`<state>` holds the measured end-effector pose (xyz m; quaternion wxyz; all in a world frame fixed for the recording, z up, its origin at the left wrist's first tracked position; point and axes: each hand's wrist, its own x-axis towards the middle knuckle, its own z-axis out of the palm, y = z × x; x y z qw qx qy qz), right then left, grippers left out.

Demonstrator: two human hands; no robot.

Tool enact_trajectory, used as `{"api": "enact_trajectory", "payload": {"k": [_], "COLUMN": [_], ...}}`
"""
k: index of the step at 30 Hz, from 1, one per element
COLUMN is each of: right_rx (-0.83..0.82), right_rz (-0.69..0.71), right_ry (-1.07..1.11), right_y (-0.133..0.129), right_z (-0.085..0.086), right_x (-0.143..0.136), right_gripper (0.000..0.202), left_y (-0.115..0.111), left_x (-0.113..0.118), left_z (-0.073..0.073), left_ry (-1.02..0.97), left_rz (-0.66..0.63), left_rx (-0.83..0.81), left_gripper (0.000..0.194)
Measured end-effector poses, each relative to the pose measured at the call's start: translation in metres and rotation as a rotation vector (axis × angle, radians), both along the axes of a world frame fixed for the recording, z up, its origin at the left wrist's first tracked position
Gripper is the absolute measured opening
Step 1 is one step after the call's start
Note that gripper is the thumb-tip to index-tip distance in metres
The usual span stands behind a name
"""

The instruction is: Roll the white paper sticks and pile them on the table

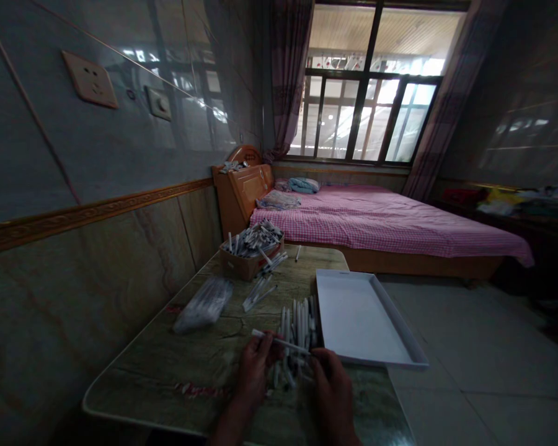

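A slim whitish pen (286, 344) is held nearly level between both hands over the table. My left hand (256, 365) pinches it near its left end, and my right hand (331, 384) has its fingers closed at the right end. Some clear plastic shows beside my right fingers, too blurred to make out. Beneath and beyond the hands lies a row of several similar pens (300, 319). Right of that row is a shallow white tray (365, 316) with nothing in it.
A cardboard box (244, 266) heaped with pens stands at the table's far left, loose pens (258, 294) beside it. A plastic-wrapped bundle (204, 303) lies on the green table (167, 365). Beyond are a bed (376, 217) and a tiled wall (97, 248).
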<state>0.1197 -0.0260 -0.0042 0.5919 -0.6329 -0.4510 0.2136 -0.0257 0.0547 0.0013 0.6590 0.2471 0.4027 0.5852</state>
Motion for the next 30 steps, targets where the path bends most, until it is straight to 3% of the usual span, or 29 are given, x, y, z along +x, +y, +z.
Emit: {"api": "enact_trajectory", "payload": {"k": [5, 11, 18, 24, 30], "right_rx": [0.007, -0.036, -0.091, -0.011, 0.003], "right_rz": [-0.034, 0.046, 0.099, 0.026, 0.024], "right_ry": [-0.027, -0.273, -0.372, -0.262, -0.299], "right_y": [-0.0004, -0.0032, -0.0024, -0.0028, -0.0030], "right_z": [-0.0039, -0.0029, -0.0012, -0.0041, -0.0015], "right_x": [0.0000, -0.0040, -0.0064, -0.0047, -0.0040], "right_gripper": [0.020, 0.020, 0.026, 0.024, 0.038], "left_y": [0.0034, 0.0041, 0.0037, 0.0030, -0.0007], "left_x": [-0.0029, -0.0041, -0.0025, -0.0019, -0.0007], "left_z": [-0.0037, 0.0007, 0.0024, 0.0008, 0.0024], "left_ry": [-0.032, -0.071, -0.089, -0.027, 0.042], "left_rz": [0.095, 0.151, 0.125, 0.097, 0.033], "left_rx": [-0.006, -0.035, -0.030, -0.004, 0.055], "left_gripper": [0.046, 0.044, 0.047, 0.053, 0.052]}}
